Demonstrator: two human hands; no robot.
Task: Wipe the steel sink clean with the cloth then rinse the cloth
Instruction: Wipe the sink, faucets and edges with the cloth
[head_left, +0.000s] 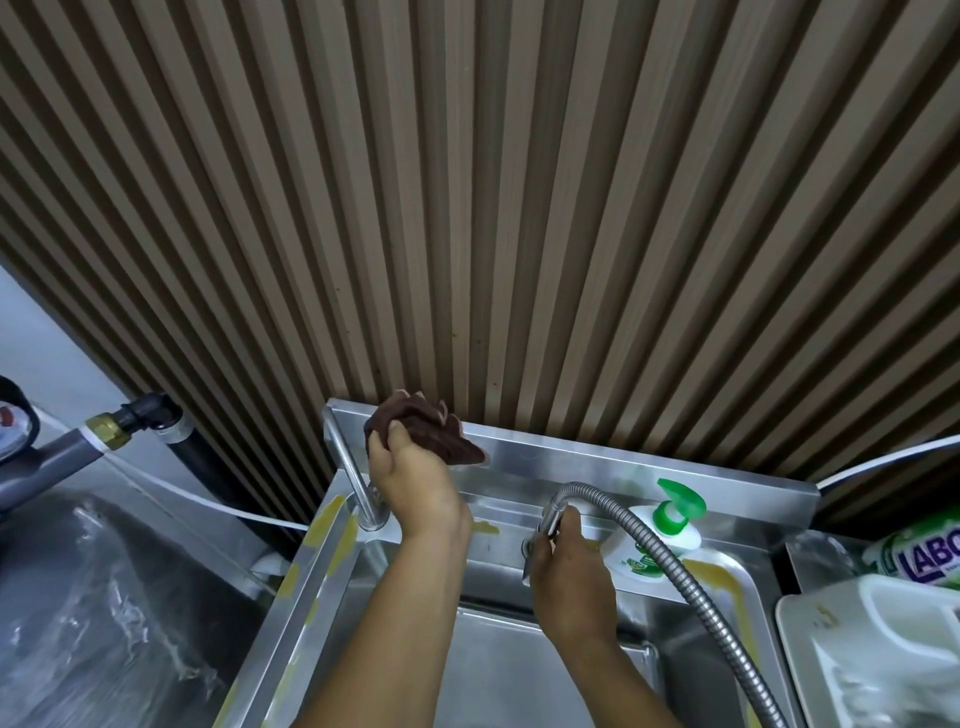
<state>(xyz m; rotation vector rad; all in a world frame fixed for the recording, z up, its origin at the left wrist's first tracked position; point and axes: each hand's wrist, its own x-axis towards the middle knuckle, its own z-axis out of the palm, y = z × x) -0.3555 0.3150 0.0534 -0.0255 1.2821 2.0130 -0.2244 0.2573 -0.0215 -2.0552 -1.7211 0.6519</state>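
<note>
Currently: left hand (415, 483) is gripping the bunched cloth (431, 434) against the sink (597, 462) backsplash, far left. Right hand (571, 571) is clasping the sprayer (550, 514). Advisable: pressing flat, overlapping strokes, working rightward.

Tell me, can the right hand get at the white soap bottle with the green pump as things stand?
Probably not yet. The right hand is right beside the soap bottle, but it grips the metal sprayer head, and the ribbed steel hose crosses the bottle's front.
</note>
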